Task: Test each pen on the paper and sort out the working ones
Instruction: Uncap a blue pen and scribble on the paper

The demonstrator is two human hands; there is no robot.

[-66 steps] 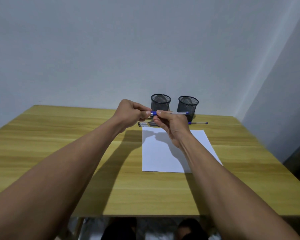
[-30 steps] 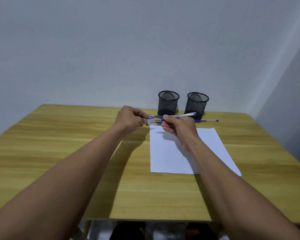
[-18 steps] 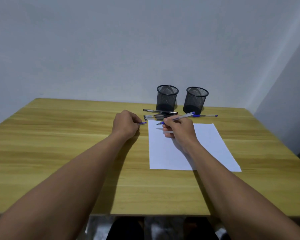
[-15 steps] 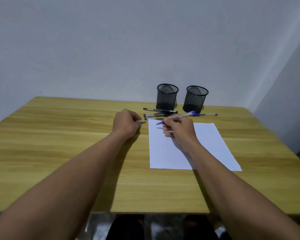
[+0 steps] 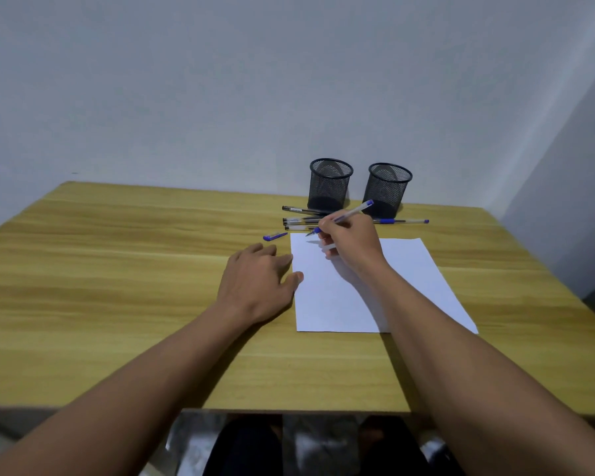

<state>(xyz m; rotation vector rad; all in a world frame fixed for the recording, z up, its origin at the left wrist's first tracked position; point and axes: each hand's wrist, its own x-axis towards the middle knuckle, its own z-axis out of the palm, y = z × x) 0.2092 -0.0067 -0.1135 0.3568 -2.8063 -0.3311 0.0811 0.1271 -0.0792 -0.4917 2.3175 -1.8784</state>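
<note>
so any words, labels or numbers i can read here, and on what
None can be read.
Black pen: a pale patch on the barrel, too small to read.
Paper: no writing shows.
Left cup and right cup: no label shows.

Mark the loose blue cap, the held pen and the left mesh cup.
blue cap (image 5: 275,236): head view, middle of its body.
held pen (image 5: 354,211): head view, clear barrel near the upper end.
left mesh cup (image 5: 329,188): head view, front of the mesh wall.
</note>
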